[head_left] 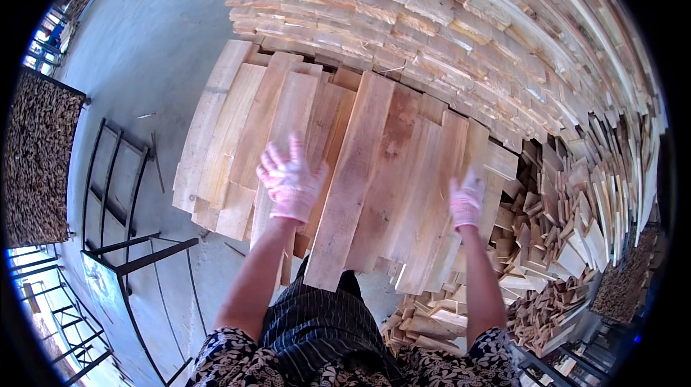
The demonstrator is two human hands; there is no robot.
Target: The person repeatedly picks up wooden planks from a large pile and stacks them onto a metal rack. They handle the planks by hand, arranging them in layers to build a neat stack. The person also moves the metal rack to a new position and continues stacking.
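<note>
A tall stack of pale, rough-edged wooden boards (pixel 403 5) fills the upper right of the frame. Across the centre lies a broad layer of flat, light-brown wooden planks (pixel 353 192), with a heap of short wooden pieces (pixel 568 221) at right. The left hand (pixel 290 180), in a pink-and-white glove (pixel 294 203), spreads its fingers over the planks, gripping nothing visible; the right hand (pixel 466 201), near their right side, is blurred, its grip impossible to tell.

I saw long, pale-brown wooden boards (pixel 350 185) mid-frame, matt and fairly smooth; rough tan wooden plank ends (pixel 432 4) upper right; pink-and-white knitted-cloth gloves (pixel 294 184); a smooth grey floor (pixel 158 34) upper left.
</note>
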